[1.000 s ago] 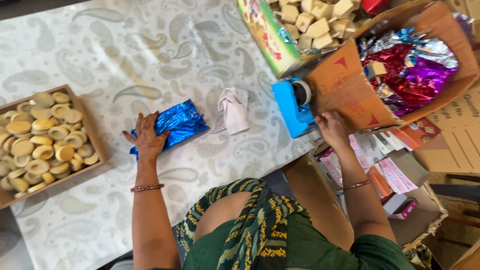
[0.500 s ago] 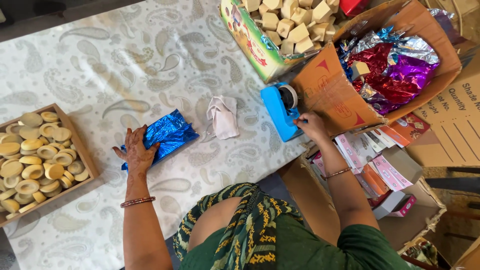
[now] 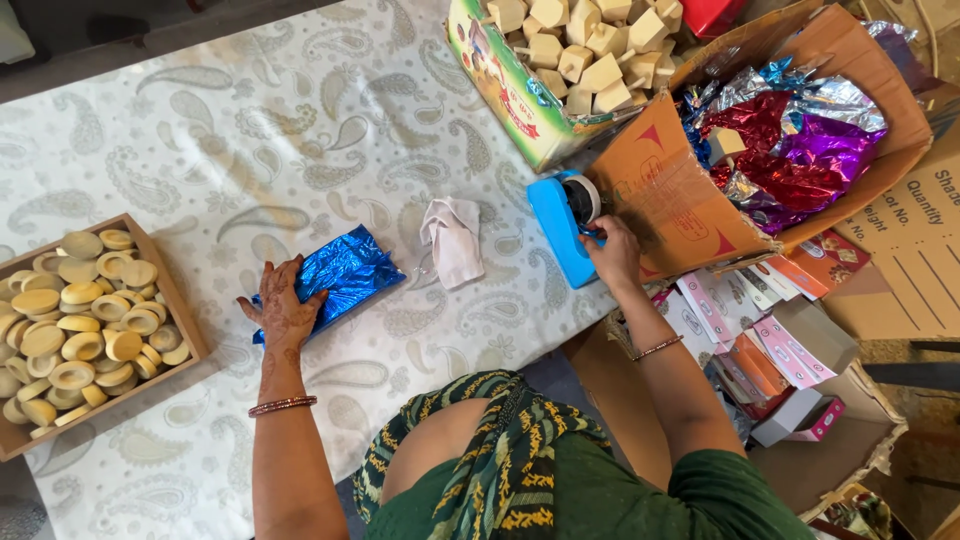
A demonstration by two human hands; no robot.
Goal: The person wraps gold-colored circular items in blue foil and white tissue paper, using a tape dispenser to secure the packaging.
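The person's left hand point(image 3: 283, 305) is lying flat, fingers spread and apart, palm pressing down on the near end of a blue foil packet point(image 3: 335, 280); it is gripping nothing. The forearm is reaching straight out from the body, a thin bangle circling the wrist. The right hand point(image 3: 612, 255) is stretching forward to a blue tape dispenser point(image 3: 560, 230), its fingertips pinching together at the dispenser's front edge beside the tape roll; whether they are closing on tape cannot be told.

Both hands are working over a table point(image 3: 250, 130) covered in a pale paisley cloth. A wooden tray point(image 3: 185, 320) of round yellowish soaps is sitting at the left edge, well apart from the packet. A small white cloth point(image 3: 455, 240) is lying between the packet and the dispenser. Beyond, a printed box of pale blocks point(image 3: 510, 95) and a cardboard carton point(image 3: 680, 200) of crumpled coloured foil are tilting toward the person.

The packet is shining crinkled metallic blue, lying angled on the cloth.
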